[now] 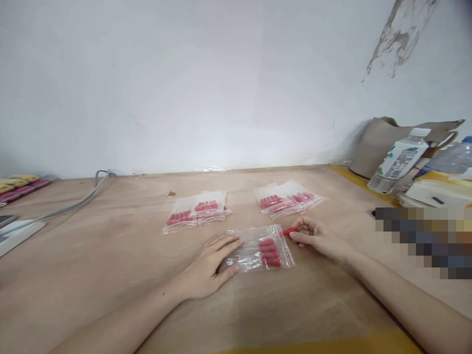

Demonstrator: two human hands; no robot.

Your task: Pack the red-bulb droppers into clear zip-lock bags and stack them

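A clear zip bag lies flat in the middle of the table, with several thin pieces with thick red ends side by side in it. My left hand rests on the bag's left end, fingers spread and holding nothing. At the zip edge on the right, my right hand is closed on a small red stick, whose left tip is at the bag's upper corner. Whether that tip is inside the bag I cannot tell.
Two groups of filled zip bags lie beyond, a left group and a right group. A grey cable runs along the left. At the right stand a plastic bottle and a grey-brown pitcher, near a blurred patch.
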